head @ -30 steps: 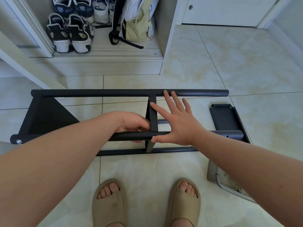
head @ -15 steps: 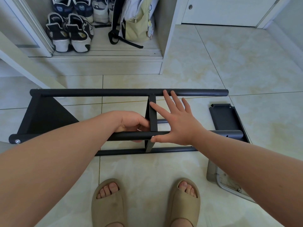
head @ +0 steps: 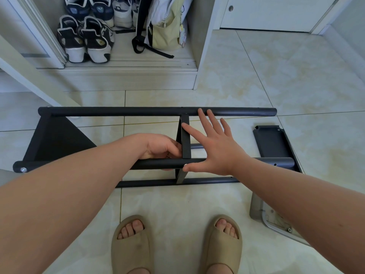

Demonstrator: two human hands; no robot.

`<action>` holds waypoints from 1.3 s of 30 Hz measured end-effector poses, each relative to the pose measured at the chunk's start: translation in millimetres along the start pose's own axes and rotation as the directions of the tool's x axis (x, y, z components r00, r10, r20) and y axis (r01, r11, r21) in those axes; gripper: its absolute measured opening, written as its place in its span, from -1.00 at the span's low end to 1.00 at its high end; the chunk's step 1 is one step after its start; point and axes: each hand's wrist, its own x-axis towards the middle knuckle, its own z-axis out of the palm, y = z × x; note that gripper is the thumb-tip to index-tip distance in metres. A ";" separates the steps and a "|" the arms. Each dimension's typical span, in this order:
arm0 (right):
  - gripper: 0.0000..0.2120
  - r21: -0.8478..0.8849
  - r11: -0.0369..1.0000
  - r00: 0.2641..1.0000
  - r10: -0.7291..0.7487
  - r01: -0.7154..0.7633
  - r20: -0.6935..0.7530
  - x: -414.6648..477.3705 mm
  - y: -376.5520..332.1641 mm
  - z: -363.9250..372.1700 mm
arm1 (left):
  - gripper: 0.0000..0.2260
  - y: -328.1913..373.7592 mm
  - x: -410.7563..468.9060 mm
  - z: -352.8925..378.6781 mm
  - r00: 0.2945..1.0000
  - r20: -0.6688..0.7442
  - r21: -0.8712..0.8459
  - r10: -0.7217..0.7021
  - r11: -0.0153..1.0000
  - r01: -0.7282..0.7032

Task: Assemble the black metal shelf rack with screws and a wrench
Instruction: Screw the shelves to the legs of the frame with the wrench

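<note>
Your sandals [head: 130,246] are standing just short of the rack [head: 55,139], which is lying on its side on the floor tiles.

Nothing is really changing over the last second: both hands and the rack are sitting where they were. I'm reading that as you working or lining up the middle joint, not moving on. That joint is probably not tightened yet.

Your right hand [head: 215,147] is lying flat and spread, palm on the near tube [head: 154,164], thumb along it, index finger touching the cross strut [head: 185,139]. It's bracing, not gripping.

Your left hand [head: 160,147] is tucking in behind the near tube with fingers curled at the foot of the strut. I can't tell whether they're pinching a screw, the strut or nothing, because the tube is hiding them.

A bolt [head: 23,170] is showing in the tube's left end. The far tube [head: 138,111] is running parallel beyond.

No wrench or loose screws are showing anywhere.

A loose black panel [head: 270,143] is lying right of the rack. Your right arm is covering most of a grey object [head: 256,210] near it, so I can't identify it.

Further back, shoes [head: 87,42] and a bag [head: 166,30] are sitting in an open cupboard, cut off at the top.
</note>
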 end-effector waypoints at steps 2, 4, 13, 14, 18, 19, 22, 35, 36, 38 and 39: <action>0.05 0.004 1.000 1.000 -0.003 0.003 -0.007 0.2 0.1 0.8 | -0.86 0.1 0.7 -0.2 1.000 -0.013 -0.021 -0.017 1.000 0.017; 0.05 0.007 1.000 1.000 -0.005 0.005 -0.010 0.3 0.4 1.4 | -0.88 0.1 1.9 -0.2 0.998 -0.040 -0.022 -0.049 0.999 0.048; 0.05 0.006 1.000 1.000 -0.006 0.006 -0.014 0.2 1.3 1.7 | -0.86 -0.3 3.0 -0.8 0.999 -0.017 0.043 -0.040 0.998 0.041; 0.05 0.009 1.000 1.000 -0.006 0.006 -0.015 0.1 1.2 1.7 | -0.88 -0.1 3.0 -0.9 0.999 -0.014 0.035 -0.039 0.999 0.039; 0.04 0.002 1.000 1.000 -0.006 0.006 -0.010 0.4 1.0 1.5 | -0.89 1.2 0.6 -0.8 0.999 0.000 0.022 -0.036 0.999 0.036; 0.04 0.002 1.000 1.000 -0.007 0.007 -0.010 0.4 1.0 1.4 | -0.88 1.6 -0.3 -0.5 0.999 0.005 0.017 -0.036 0.999 0.036; 0.05 0.000 1.000 1.000 -0.006 0.006 -0.009 0.5 1.5 1.0 | -0.87 2.4 -1.9 -0.2 0.999 0.003 -0.012 -0.034 0.999 0.034; 0.05 -0.001 1.000 1.000 -0.005 0.005 -0.001 -0.3 0.3 -0.2 | -0.79 2.1 0.2 2.0 0.998 -0.016 0.044 -0.054 0.998 0.054; 0.05 -0.001 1.000 1.000 -0.004 0.004 0.001 -0.5 0.4 -0.4 | -0.79 2.2 0.2 1.7 0.998 -0.011 0.040 -0.054 0.998 0.054; 0.05 -0.001 1.000 1.000 -0.004 0.004 0.003 -0.6 0.3 -0.7 | -0.80 2.1 0.0 0.6 0.999 -0.004 0.036 -0.053 0.998 0.053; 0.05 -0.002 1.000 1.000 -0.004 0.004 0.004 -0.5 0.2 -0.7 | -0.81 2.0 -0.5 0.2 0.999 0.000 0.034 -0.051 0.998 0.051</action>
